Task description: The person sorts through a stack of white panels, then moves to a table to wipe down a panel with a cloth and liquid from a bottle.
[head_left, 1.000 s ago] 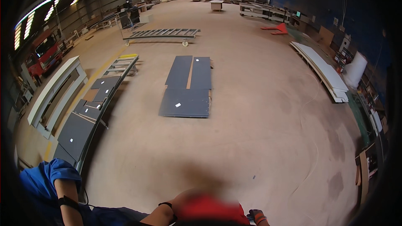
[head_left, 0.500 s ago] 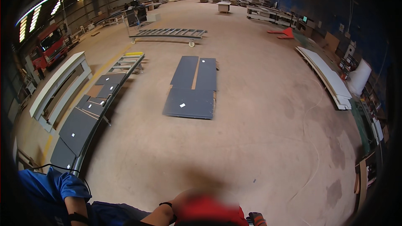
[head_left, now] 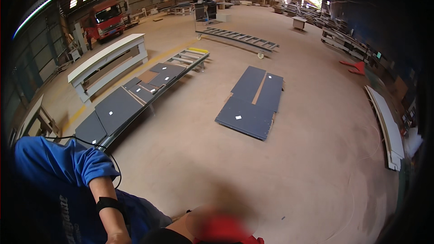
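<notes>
The hands are out of view, so one cannot tell how open either grip is or what it holds. Dark boards point(head_left: 118, 110) lie flat on the roller conveyor point(head_left: 189, 58), perhaps for even support; a panel stack point(head_left: 246, 119) rests to its right.

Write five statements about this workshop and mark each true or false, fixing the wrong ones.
1. A red truck stands at the upper left. True.
2. The central panels are white. False: the central panels are dark.
3. The roller table at left bears dark panels. True.
4. The pallet jack is left of the central panels. False: the pallet jack is to their right.
5. The forearm below the blue sleeve wears a black band. True.
</notes>
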### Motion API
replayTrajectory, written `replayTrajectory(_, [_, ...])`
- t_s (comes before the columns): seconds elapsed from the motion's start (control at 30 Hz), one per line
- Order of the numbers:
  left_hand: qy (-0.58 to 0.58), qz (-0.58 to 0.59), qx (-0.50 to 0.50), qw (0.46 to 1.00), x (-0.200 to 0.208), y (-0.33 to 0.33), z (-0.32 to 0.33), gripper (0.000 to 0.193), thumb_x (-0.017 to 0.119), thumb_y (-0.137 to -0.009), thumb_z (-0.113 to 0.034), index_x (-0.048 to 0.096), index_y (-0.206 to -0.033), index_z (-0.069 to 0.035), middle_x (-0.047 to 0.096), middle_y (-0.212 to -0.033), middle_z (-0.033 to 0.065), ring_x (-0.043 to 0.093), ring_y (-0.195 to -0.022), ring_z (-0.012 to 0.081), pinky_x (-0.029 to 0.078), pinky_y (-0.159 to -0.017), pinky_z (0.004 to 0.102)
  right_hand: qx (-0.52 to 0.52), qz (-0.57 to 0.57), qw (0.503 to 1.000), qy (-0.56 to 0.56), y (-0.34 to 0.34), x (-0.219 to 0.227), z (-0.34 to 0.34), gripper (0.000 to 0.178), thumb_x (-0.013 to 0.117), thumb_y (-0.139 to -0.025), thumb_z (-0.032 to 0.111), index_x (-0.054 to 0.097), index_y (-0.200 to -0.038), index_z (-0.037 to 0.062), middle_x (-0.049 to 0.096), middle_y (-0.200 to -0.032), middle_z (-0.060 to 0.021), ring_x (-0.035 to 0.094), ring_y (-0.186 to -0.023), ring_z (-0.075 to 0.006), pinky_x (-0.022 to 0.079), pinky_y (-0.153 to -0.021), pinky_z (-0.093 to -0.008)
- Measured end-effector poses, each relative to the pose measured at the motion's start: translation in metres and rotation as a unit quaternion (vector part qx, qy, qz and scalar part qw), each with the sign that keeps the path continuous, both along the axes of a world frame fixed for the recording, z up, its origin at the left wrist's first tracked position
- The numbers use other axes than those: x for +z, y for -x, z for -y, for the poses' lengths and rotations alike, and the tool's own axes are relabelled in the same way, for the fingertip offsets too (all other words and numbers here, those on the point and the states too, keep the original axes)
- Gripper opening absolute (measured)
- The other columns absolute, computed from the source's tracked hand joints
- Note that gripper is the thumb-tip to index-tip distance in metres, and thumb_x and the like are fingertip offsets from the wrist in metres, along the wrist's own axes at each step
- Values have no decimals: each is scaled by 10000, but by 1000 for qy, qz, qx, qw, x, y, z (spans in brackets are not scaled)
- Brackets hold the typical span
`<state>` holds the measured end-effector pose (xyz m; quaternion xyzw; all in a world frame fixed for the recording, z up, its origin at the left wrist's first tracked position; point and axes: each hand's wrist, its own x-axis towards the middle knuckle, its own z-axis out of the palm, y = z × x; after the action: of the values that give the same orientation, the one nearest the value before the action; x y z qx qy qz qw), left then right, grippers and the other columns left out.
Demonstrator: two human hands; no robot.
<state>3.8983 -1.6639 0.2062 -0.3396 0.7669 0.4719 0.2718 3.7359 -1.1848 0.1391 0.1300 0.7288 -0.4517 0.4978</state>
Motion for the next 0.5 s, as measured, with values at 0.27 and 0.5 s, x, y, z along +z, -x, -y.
replayTrajectory(0.27, [-22,20,102,994,12,6,22,376,487,-868,-386,663,-1029,-95,693,-832,54,670,-658,165,520,-714,330,96,-67,992,-38,12,53,31,404,518,-927,274,545,-1193,-29,653,-957,-195,634,-717,-246,548,-626,-344])
replayTrajectory(0.5, [-3,17,106,994,20,15,30,368,495,-870,-372,664,-1030,-87,684,-820,70,664,-647,175,515,-706,328,163,-123,977,-67,4,106,46,405,520,-924,277,548,-1189,-28,655,-951,-192,634,-719,-245,547,-629,-343])
